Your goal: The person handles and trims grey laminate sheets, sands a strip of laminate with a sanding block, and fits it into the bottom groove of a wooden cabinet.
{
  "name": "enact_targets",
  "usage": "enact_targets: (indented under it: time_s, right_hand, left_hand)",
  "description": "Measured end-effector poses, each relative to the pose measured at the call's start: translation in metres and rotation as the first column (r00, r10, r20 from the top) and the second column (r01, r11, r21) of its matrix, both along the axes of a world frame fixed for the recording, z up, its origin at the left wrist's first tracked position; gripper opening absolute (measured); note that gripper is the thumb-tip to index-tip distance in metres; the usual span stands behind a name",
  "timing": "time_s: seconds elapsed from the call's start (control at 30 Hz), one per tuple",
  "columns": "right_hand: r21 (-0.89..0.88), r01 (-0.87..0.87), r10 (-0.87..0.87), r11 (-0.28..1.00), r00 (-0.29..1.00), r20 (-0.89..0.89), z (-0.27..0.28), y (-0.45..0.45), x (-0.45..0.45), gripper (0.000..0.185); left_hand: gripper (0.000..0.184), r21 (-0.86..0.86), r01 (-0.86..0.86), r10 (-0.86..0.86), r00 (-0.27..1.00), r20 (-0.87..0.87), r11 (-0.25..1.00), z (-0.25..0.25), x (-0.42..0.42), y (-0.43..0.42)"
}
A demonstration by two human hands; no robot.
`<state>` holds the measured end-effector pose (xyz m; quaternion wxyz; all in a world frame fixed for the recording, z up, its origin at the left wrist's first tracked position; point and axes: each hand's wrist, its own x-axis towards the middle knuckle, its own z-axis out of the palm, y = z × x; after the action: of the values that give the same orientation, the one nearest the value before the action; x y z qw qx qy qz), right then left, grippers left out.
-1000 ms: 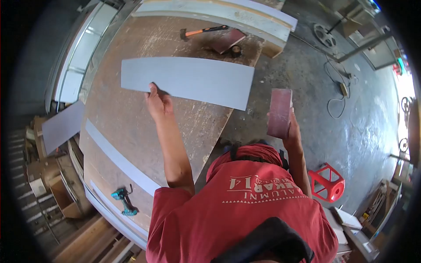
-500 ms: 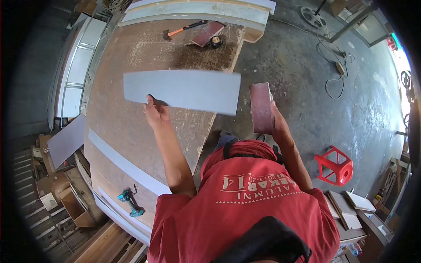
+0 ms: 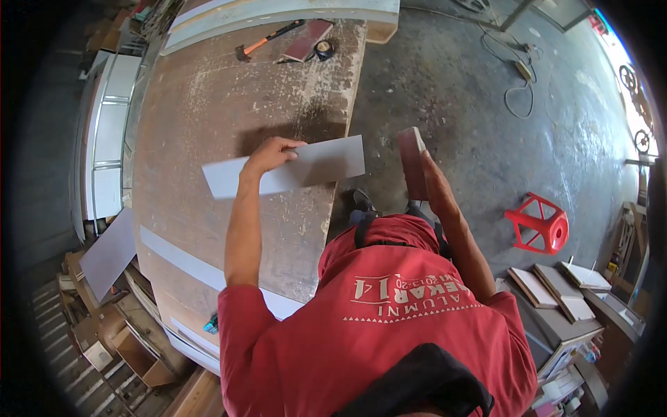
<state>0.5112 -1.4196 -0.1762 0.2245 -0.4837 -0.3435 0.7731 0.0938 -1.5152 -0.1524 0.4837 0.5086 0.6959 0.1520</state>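
My left hand (image 3: 271,156) grips the long grey-white panel (image 3: 326,161) by its upper edge, the thumb in front. The panel is tilted above the worn brown table (image 3: 201,118), and its right end reaches past the table's edge. To the right, over the floor, my right hand (image 3: 436,182) is closed on a reddish-brown sanding block (image 3: 413,163), which is turned nearly edge-on. The block and the panel are apart.
At the table's far end lie a hammer (image 3: 260,42), a second reddish block (image 3: 309,39) and a tape measure (image 3: 324,49). A pale strip (image 3: 184,256) and a teal tool (image 3: 211,324) lie nearer. A red stool (image 3: 540,222) stands on the floor at right.
The panel has tilted and now looks narrower, with my left hand over its upper edge instead of under its lower edge. The block in my right hand has turned edge-on. The view has shifted.
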Motion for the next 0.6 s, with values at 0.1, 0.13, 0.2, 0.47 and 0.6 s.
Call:
enact_targets:
  time_s: [0.1,0.13,0.2,0.47,0.6]
  right_hand:
    - [0.019,0.009,-0.01,1.0,0.998,0.06,-0.016,-0.025,-0.017,0.06]
    - [0.035,0.001,-0.004,0.999,0.996,0.087,-0.021,-0.032,-0.023,0.06]
    - [-0.062,0.019,-0.01,0.998,0.988,0.151,-0.034,-0.043,-0.031,0.062]
    - [0.233,0.032,-0.042,0.972,0.998,0.041,-0.074,-0.052,-0.077,0.061]
    - [0.066,-0.063,0.053,0.996,0.989,0.141,-0.077,-0.049,-0.1,0.063]
  left_hand:
    - [0.045,-0.008,0.082,-0.082,0.993,-0.088,0.997,-0.034,-0.036,0.017]
    - [0.048,-0.01,0.136,-0.136,0.978,-0.159,0.991,-0.041,-0.042,0.022]
    - [0.05,0.114,0.115,-0.072,0.941,-0.331,0.987,-0.06,-0.037,0.032]
    - [0.044,0.583,0.074,0.212,0.888,-0.407,0.809,-0.121,0.09,0.029]
    - [0.042,0.631,0.095,0.251,0.863,-0.437,0.77,-0.129,0.097,0.019]
